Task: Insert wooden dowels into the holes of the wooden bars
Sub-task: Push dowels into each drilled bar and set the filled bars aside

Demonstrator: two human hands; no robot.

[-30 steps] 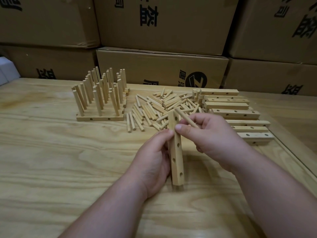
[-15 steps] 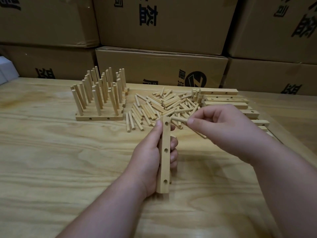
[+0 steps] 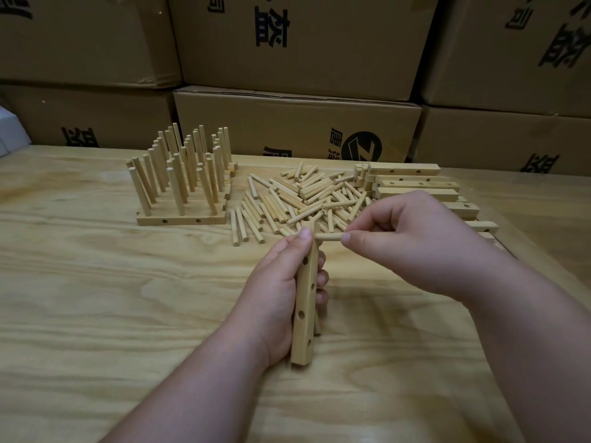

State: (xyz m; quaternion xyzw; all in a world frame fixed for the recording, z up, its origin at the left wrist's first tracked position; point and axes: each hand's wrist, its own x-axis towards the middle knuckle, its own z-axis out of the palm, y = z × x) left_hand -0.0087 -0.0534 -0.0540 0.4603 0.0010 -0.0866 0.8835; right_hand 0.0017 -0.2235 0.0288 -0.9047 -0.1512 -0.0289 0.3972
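My left hand (image 3: pixel 278 292) grips a wooden bar (image 3: pixel 305 310) with several holes, held on end over the table. My right hand (image 3: pixel 406 238) pinches a dowel (image 3: pixel 327 237) lying sideways, its left tip at the top of the bar's right face. A loose pile of dowels (image 3: pixel 297 199) lies just behind the hands. To the right behind my right hand is a stack of bare bars (image 3: pixel 412 183). At the back left stand finished bars with upright dowels (image 3: pixel 182 183).
Cardboard boxes (image 3: pixel 297 129) are stacked along the back of the wooden table (image 3: pixel 96 298). A white object (image 3: pixel 9 139) sits at the far left edge. The table's right edge (image 3: pixel 543 282) runs close to my right forearm.
My left hand turned the bar so its holes face right. My right hand brought the dowel from a slant to lying sideways, then moved it left to the bar's top.
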